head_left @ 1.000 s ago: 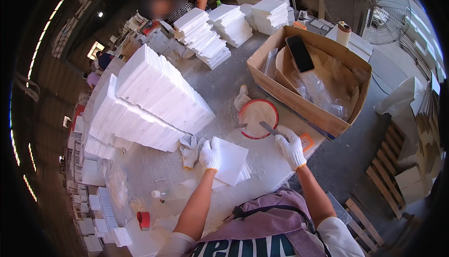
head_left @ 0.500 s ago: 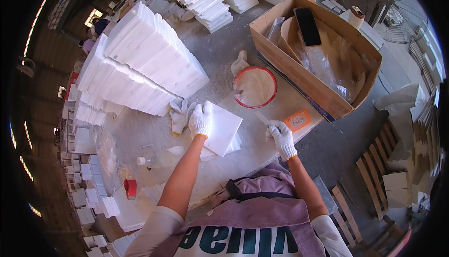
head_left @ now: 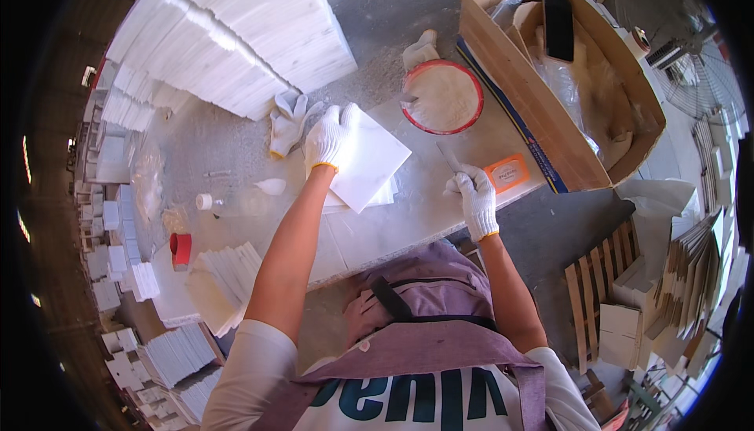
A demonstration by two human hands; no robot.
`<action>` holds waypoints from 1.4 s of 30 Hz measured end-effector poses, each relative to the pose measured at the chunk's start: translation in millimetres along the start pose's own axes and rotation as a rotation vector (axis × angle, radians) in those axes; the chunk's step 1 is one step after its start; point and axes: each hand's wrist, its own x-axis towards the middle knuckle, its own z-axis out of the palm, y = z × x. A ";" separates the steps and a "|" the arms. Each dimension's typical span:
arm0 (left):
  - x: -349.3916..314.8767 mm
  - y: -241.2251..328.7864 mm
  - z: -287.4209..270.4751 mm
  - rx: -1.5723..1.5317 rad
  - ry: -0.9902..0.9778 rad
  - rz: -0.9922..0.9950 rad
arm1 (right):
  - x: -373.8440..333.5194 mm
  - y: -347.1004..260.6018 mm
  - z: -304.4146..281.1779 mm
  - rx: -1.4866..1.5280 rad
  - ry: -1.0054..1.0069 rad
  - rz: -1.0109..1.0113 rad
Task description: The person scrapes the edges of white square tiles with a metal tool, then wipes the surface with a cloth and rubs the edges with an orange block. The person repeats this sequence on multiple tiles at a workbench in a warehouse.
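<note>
White tile (head_left: 373, 160) lies partly under the palm-down left grip (head_left: 331, 139), closure unclear; the curled right grip (head_left: 477, 201) pinches a blade (head_left: 448, 154).

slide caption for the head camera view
Gloved left hand on a white tile, right hand holding a thin flat tool near a red-rimmed bowl.

Grey floor (head_left: 542, 235) runs beside the pale, dusty worktable (head_left: 361, 240).

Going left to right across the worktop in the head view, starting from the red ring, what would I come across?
Red ring, loose glove, left hand, white tile, thin blade, right hand gripping it, orange packet.
</note>
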 end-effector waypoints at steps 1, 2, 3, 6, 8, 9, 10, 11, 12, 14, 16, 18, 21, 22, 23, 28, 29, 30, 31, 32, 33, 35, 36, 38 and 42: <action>-4.6 1.3 -3.1 0.001 -0.003 -0.005 | 0.0 -0.7 -0.2 -0.031 -0.016 0.005; -10.7 9.6 -7.5 -0.007 -0.013 0.026 | -0.5 -2.4 -1.8 -0.061 -0.023 0.008; -13.9 12.6 -7.1 -0.034 -0.033 0.031 | -0.6 -3.2 -4.0 -0.092 -0.031 0.012; -22.4 19.6 -14.3 -0.107 -0.056 0.050 | -1.6 -8.0 -6.9 -0.102 -0.078 0.048; -19.5 9.7 -2.5 -0.055 -0.006 0.098 | -0.3 -6.0 -7.4 -0.077 -0.095 0.058; -18.7 5.3 3.3 -0.029 0.018 0.122 | -0.5 -4.7 -8.4 -0.066 -0.103 0.065; -19.6 2.2 6.3 0.057 0.109 0.215 | 0.3 -3.4 -8.5 -0.050 -0.116 0.072; -21.4 -0.1 9.7 0.145 0.199 0.306 | 1.0 -2.5 -9.8 -0.062 -0.129 0.055; -23.3 -1.9 13.7 0.235 0.287 0.397 | 1.7 -1.9 -12.4 -0.074 -0.140 0.038; -27.6 -7.1 24.3 0.228 0.398 0.448 | 1.0 1.6 -14.4 -0.071 -0.170 0.008; -30.8 -10.7 30.0 0.234 0.372 0.442 | 1.2 3.4 -14.2 -0.047 -0.193 -0.024; -34.0 -15.3 35.4 0.227 0.564 0.505 | -2.1 2.5 -12.1 -0.023 -0.209 -0.041; -32.7 -22.7 39.3 0.261 0.574 0.498 | -6.1 2.1 -9.3 0.004 -0.197 -0.077; -31.1 -24.1 37.5 0.258 0.521 0.473 | -6.8 1.0 -7.8 0.026 -0.186 -0.085; -32.6 -26.4 36.8 0.256 0.469 0.448 | -6.5 1.9 -7.0 0.047 -0.176 -0.092; -49.6 -20.7 30.6 0.240 0.315 0.437 | -3.1 7.8 -10.7 -0.054 -0.212 -0.186; -55.4 -18.2 28.3 0.224 0.290 0.446 | -1.5 8.0 -12.4 -0.109 -0.225 -0.219; -59.1 -16.2 25.5 0.208 0.265 0.455 | -0.4 7.6 -12.7 -0.164 -0.238 -0.253; -60.6 -19.5 26.5 0.173 0.267 0.478 | -1.4 6.9 -11.8 -0.163 -0.252 -0.234; -60.4 -23.9 29.0 0.140 0.270 0.501 | -2.8 5.9 -10.6 -0.161 -0.265 -0.214; -60.2 -27.3 30.2 0.108 0.274 0.525 | -3.7 4.2 -8.8 -0.160 -0.279 -0.195; -69.2 -20.1 26.2 0.080 0.203 0.501 | -3.8 3.8 -9.7 -0.150 -0.256 -0.196; -70.0 -18.9 26.0 0.075 0.177 0.502 | -3.3 2.7 -9.6 -0.144 -0.244 -0.197; -73.1 -22.8 26.5 0.053 0.163 0.523 | -5.5 4.2 -8.4 -0.113 -0.251 -0.187; -79.2 -27.3 31.7 -0.004 0.199 0.561 | -3.5 2.6 -7.1 -0.122 -0.346 -0.169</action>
